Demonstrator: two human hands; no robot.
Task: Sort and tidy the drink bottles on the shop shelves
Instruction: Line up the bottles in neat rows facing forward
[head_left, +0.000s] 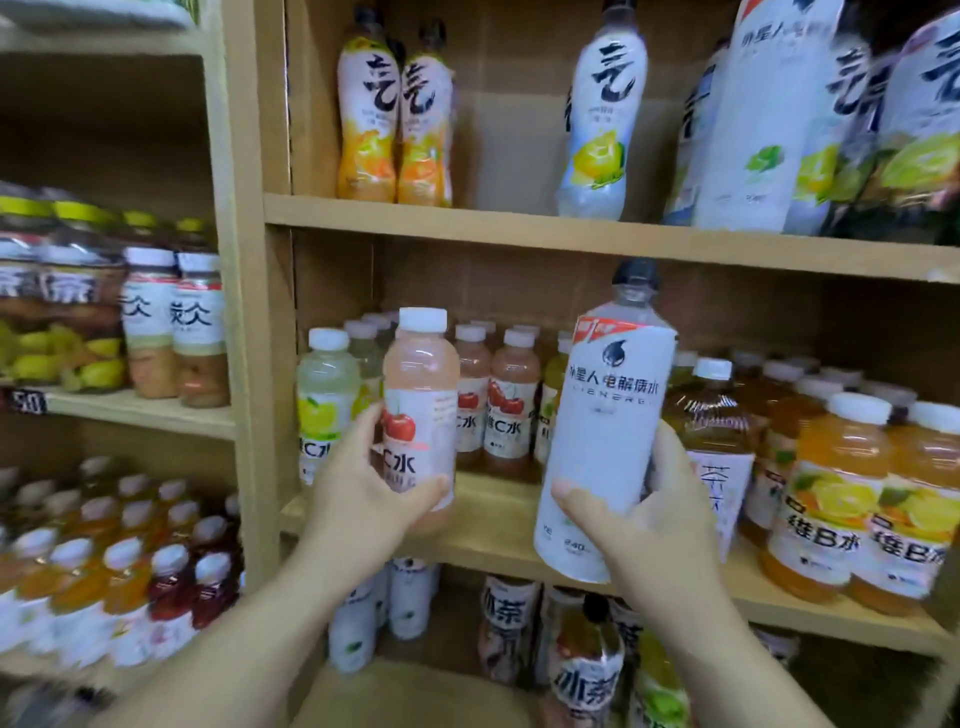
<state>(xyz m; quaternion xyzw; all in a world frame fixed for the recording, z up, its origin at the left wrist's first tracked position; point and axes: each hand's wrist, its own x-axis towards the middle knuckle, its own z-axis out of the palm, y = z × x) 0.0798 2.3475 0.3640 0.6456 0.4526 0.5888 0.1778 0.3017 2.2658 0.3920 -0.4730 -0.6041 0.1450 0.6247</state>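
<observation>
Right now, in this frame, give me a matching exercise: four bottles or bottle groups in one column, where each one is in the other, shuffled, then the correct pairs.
Things:
1. pink apple-label bottle
2. tall white bottle
3. pair of orange-label bottles
4. orange white-capped bottles

Places:
A. upper shelf, left end
B. held in the right hand
C. middle shelf, right end
D. held in the left hand

Pairs: 1-D, 2-B, 3-A, 4-C.

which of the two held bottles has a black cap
The tall white bottle in the right hand; the shorter pink bottle in the left hand has a white cap.
</observation>
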